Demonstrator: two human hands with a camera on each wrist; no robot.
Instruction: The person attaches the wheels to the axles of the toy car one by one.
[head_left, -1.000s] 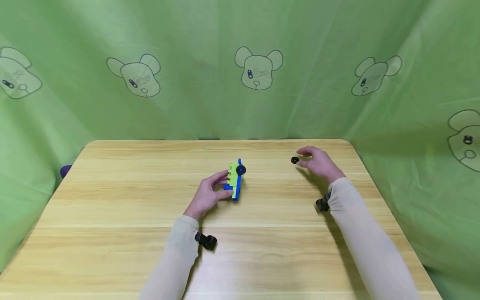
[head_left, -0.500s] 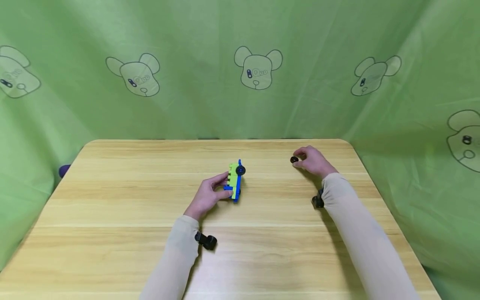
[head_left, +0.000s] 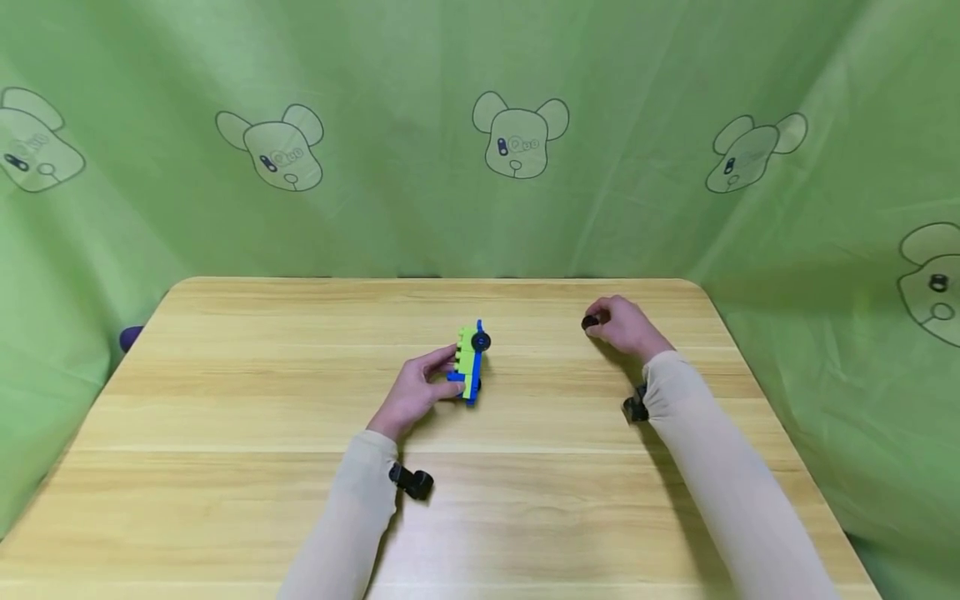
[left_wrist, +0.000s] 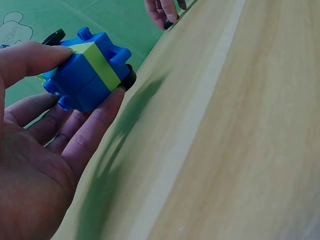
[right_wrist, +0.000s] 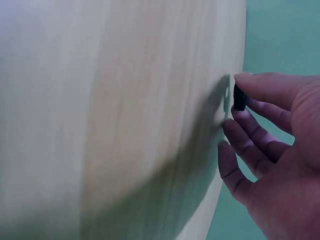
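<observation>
My left hand (head_left: 412, 390) holds a toy car (head_left: 467, 360) of blue and lime-green building bricks, thumb on one side and fingers on the other. In the left wrist view the car (left_wrist: 89, 70) is raised above the table, with its shadow below. One black wheel (head_left: 482, 341) sits on the side near its far end, and another black wheel (left_wrist: 129, 78) shows by the index fingertip. Towards the back right, my right hand (head_left: 628, 327) pinches a loose black wheel (right_wrist: 240, 97) between thumb and fingers, close over the table.
A wood-grain table (head_left: 525, 517) spreads under both hands. Green curtains (head_left: 420, 192) printed with bear heads hang behind it and along its sides. A purple object (head_left: 131, 337) shows past the left edge. Black wrist cameras (head_left: 412, 482) are strapped to both sleeves.
My right hand has moved slightly left and its fingers have closed around the loose wheel. The left hand and the toy car have stayed almost still.
</observation>
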